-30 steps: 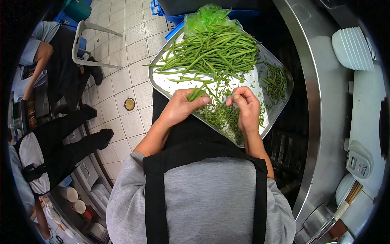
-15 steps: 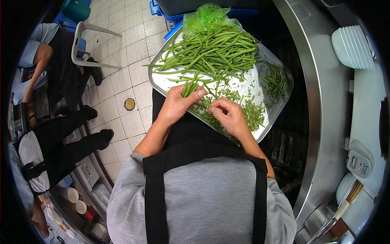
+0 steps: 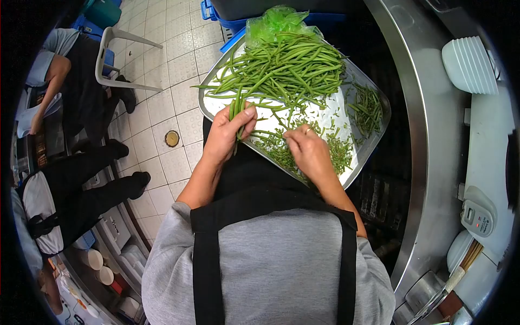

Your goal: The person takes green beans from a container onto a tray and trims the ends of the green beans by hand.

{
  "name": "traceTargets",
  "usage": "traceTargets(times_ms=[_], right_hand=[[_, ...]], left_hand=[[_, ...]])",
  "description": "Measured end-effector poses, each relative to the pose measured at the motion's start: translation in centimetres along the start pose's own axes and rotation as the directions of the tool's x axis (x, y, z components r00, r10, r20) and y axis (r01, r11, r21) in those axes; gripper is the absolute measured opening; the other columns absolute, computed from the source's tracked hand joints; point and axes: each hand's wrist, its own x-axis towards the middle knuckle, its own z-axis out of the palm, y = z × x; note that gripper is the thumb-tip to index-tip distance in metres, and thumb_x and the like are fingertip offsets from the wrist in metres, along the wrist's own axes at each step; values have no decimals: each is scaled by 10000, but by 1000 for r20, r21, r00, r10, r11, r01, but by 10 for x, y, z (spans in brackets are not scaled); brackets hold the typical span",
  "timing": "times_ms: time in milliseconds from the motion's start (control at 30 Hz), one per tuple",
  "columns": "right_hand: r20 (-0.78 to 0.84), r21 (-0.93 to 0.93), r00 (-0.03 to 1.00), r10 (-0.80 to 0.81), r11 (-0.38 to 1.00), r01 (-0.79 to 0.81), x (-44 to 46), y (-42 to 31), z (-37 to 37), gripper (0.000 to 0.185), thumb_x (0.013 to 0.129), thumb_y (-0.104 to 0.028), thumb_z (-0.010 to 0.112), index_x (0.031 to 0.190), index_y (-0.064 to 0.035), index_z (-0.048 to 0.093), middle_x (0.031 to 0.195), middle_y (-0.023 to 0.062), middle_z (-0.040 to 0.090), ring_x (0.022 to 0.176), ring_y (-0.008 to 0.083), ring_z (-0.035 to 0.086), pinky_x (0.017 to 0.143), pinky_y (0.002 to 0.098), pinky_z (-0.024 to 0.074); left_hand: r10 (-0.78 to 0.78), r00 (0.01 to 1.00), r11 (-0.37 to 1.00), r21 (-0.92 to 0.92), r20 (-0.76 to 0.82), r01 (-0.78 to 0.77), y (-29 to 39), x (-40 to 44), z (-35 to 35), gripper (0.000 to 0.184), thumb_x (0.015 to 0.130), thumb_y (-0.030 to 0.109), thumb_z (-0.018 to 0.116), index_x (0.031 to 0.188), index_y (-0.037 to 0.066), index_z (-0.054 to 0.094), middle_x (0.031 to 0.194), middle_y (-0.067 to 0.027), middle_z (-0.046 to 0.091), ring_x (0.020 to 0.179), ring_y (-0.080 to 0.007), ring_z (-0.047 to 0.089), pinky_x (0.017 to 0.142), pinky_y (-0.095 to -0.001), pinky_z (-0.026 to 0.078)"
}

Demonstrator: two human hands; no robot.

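Observation:
My left hand (image 3: 227,132) is closed around a small bunch of green beans (image 3: 236,111) whose ends stick out above and below the fist. It is over the near left edge of a metal tray (image 3: 208,105). My right hand (image 3: 310,151) is closed in a pinch over the near part of the tray, with a thin green bean (image 3: 281,123) at its fingertips. Beneath it lie many short trimmed bean pieces (image 3: 338,153). A large pile of whole green beans (image 3: 281,67) covers the far half.
A crumpled green plastic bag (image 3: 279,24) is behind the pile. Darker beans (image 3: 365,111) lie along the tray's right side. A steel counter edge (image 3: 417,135) curves on the right, bearing stacked white bowls (image 3: 468,65). Other people and a white chair (image 3: 103,59) are at left.
My left hand has moved left with its bunch, which now points more upright. My right hand has shifted slightly right and turned, its back now more upward. The hands are farther apart.

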Motion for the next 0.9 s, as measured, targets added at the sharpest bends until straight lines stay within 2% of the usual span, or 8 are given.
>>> traceTargets(times_ms=[33,133,267,367,500,733,800,900], right_hand=[[18,-95,1000,-13,995,15,0,-3,4,155,816,-123,645,946,-39,640,848,166,611,718,315,626,653,427,509],[61,-310,998,-17,950,35,-1,-2,21,94,793,-113,646,820,-40,593,820,135,588,759,300,624,675,424,503],[23,-278,996,-83,957,86,-1,1,16,83,772,-83,653,812,-55,586,817,110,580,740,282,610,644,406,473],[-41,-254,984,-172,954,156,3,-13,-4,92,762,-69,661,816,-65,586,798,92,570,704,265,592,630,379,439],[-118,-229,958,-260,946,228,7,-21,-19,107,759,-72,672,830,-77,591,792,72,563,684,246,574,630,355,412],[-135,-218,966,-220,958,187,10,-21,-24,108,772,-64,665,858,-73,600,796,75,567,690,229,574,635,329,425],[-185,156,982,-24,986,53,9,-18,-21,95,786,-51,652,858,-58,589,786,73,565,669,192,561,633,294,425],[-126,618,966,225,780,-101,6,0,-18,48,876,-38,576,923,-36,566,784,35,558,666,108,532,623,235,428]], left_hand=[[-25,1000,999,-40,6,25,-1,0,-2,204,924,203,607,814,31,601,673,34,519,537,-38,373,497,-204,289],[-88,995,981,171,-54,96,-4,0,-5,190,911,201,637,856,19,620,692,28,549,569,-53,444,523,-211,349],[-5,1000,877,480,14,-3,-23,4,-11,206,894,195,657,963,1,661,754,-23,642,694,-112,577,658,-263,464],[-21,990,668,739,137,-88,-20,0,-4,203,875,169,681,996,7,675,783,-4,653,729,-78,546,680,-265,469],[-5,982,526,836,188,-157,-19,-1,3,216,835,152,704,998,13,672,800,-99,681,687,-109,553,667,-286,477],[14,980,535,826,200,-176,-14,-3,5,207,837,156,703,982,11,672,775,-120,667,655,-122,548,644,-301,476],[9,977,582,794,211,-177,-11,-5,9,201,841,159,701,971,9,670,773,-118,663,654,-123,548,643,-302,475],[14,969,582,786,245,-207,-7,-5,12,206,868,177,683,968,-2,666,762,-68,662,666,-119,553,642,-293,473]])
